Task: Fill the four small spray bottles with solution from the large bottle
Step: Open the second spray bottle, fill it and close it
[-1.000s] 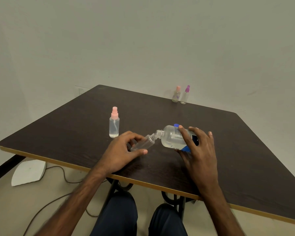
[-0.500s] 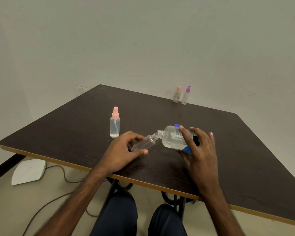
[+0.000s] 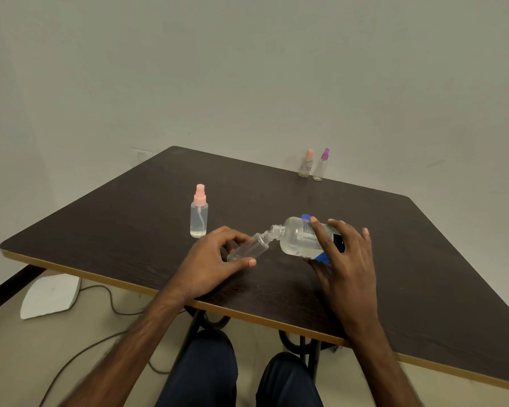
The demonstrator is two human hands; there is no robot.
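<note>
**Pour in progress: large bottle into one small spray bottle**

Landmark: large bottle [image 3: 300, 237], clear with a blue label, tipped nearly flat above the surface [image 3: 423, 259], its open neck pointing left.

- Right hand [image 3: 344, 259]: wrapped around the large bottle's body, fingers over the label.
- Left hand [image 3: 209, 262]: closed around an uncapped small bottle [image 3: 249, 249], held tilted just left of the large bottle, its mouth meeting the large bottle's neck.
- Pink-capped spray bottle [image 3: 199, 212]: upright, left of and beyond the large bottle, capped (a little liquid seems to sit at its base).
- Two more spray bottles, one peach-capped [image 3: 306, 164] and one purple-capped [image 3: 321, 165]: upright side by side, well beyond the large bottle at the surface's far edge. Fill level too small to tell.

Judged risks: both necks are narrow, so a slight slip of either hand could send solution onto the surface. Tipping the large bottle further could make it gush and overflow. The small bottle's own tilt limits how full it can get before spilling.
</note>
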